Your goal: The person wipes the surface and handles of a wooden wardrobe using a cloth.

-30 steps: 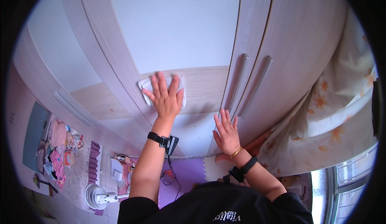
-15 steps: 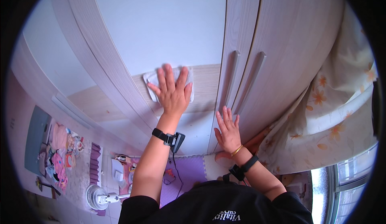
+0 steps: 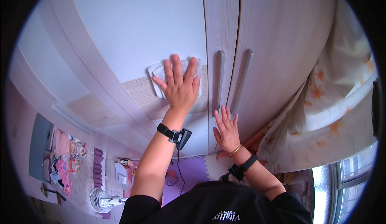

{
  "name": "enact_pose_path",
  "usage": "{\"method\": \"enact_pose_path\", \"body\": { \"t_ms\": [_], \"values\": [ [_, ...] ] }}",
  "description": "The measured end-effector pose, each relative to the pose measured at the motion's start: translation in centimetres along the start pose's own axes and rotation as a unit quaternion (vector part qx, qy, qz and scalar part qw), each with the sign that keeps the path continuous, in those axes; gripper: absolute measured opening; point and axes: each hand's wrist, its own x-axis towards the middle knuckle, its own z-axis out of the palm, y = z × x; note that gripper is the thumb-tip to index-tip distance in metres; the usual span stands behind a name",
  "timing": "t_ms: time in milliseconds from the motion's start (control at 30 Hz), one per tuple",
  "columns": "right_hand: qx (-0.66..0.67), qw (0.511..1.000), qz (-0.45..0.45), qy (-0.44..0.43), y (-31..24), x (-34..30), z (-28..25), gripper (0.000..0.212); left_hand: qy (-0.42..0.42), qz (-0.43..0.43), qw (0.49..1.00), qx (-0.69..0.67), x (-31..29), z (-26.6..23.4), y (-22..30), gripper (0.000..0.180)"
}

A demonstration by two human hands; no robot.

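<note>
My left hand [image 3: 181,88] lies flat with its fingers spread on a folded pale cloth [image 3: 157,69], pressing it to a wardrobe door. The cloth spans the line between the door's white panel [image 3: 144,19] and a light wood-grain band [image 3: 140,91]. Lower down to the right, my right hand [image 3: 228,133] is open with fingers stretched, nothing in it. It appears just below the lower ends of two long bar handles [image 3: 220,77]; whether it touches the door, I cannot tell.
A cream curtain with orange flowers [image 3: 317,115] hangs at the right, above a window [image 3: 356,184]. At lower left are a white fan [image 3: 99,200] and a bed [image 3: 82,175] piled with clothes [image 3: 62,159]. A purple foam mat [image 3: 193,169] covers some floor; a dark cable [image 3: 180,175] hangs from my left wrist.
My left hand and the cloth have moved right and slightly up across the door, closer to the handles. The whole view has shifted a little. My right hand has hardly moved.
</note>
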Motion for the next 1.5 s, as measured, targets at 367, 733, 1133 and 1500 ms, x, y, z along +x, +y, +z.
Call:
{"method": "enact_pose_path", "body": {
  "t_ms": [367, 733, 1133, 1500],
  "values": [
    [0.002, 1.000, 0.006, 0.012, 1.6, -0.4, -0.7, 0.072, 0.033, -0.013, 0.999, 0.029, -0.9, 2.1, 2.0, 0.051],
    [0.012, 1.000, 0.001, 0.014, 2.6, -0.1, -1.1, 0.074, 0.034, 0.021, 0.999, 0.020, 0.9, 2.4, 5.0, 0.057],
    [0.014, 1.000, 0.009, 0.020, 3.5, -0.7, -1.3, 0.074, 0.040, 0.001, 0.999, -0.011, 3.2, 1.7, 5.7, 0.055],
    [0.015, 1.000, 0.008, 0.013, 4.2, -0.8, -1.5, 0.074, 0.064, -0.030, 0.983, -0.168, 6.2, 0.2, 7.3, 0.051]
  ]
}}
